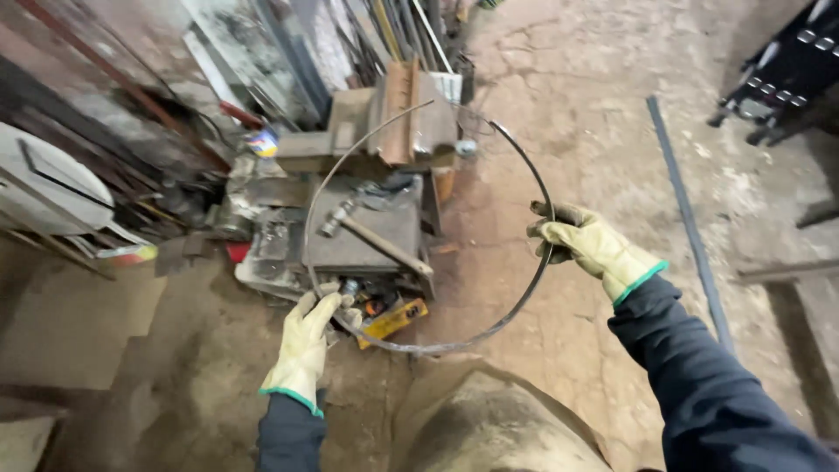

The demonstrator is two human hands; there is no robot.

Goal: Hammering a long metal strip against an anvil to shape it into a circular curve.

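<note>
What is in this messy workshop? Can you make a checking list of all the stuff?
Surface: cracked, dusty concrete floor; small metal work table.
Job's things: thin metal strip bent into an open ring, ends apart.
Clutter: hammer lying on the table; scrap metal piled behind.
Grippers: left hand and right hand, both gloved, grip the ring on opposite sides.
Cables: nothing seen.
Surroundings: long flat bar on the floor; dark metal frame at upper right.
</note>
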